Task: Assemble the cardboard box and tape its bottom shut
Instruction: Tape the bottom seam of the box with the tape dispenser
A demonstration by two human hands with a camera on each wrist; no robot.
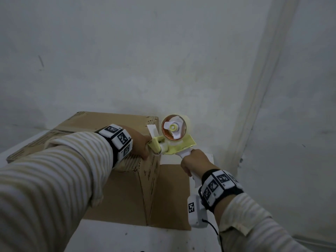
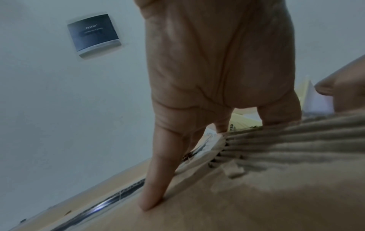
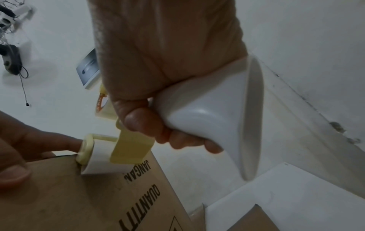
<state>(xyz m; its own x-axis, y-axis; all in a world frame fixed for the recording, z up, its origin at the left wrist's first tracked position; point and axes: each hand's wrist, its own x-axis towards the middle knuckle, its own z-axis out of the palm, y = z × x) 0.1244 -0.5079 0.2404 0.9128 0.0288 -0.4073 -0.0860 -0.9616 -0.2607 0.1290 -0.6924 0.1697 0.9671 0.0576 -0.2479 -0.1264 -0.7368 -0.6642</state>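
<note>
I see the box (image 1: 101,131) standing on a white table (image 1: 116,237), bottom side up, at about 9 o'clock from the frame's centre in the head view, with one flap (image 1: 172,195) lying flat on the table at 5 o'clock from it. My left hand (image 1: 139,145) rests on the box's top at its right edge; the left wrist view shows the fingers (image 2: 158,179) straight and pressing down on the cardboard beside a strip of shiny tape (image 2: 98,207) along the seam, so this hand is flat and grips nothing. My right hand (image 1: 192,161) is curled round the white handle (image 3: 207,112) of the dispenser (image 1: 172,142), thumb and fingers wrapped fully about it. The dispenser's yellow frame sits at the box's upper right edge, at 3 o'clock from my left hand, and its white roller (image 3: 104,161) touches the top of the box's printed side wall just beside my left fingertips. The tape roll (image 1: 174,127) stands above the frame, against the grey wall (image 1: 163,51). A dark plate (image 2: 93,35) hangs on that wall.
</note>
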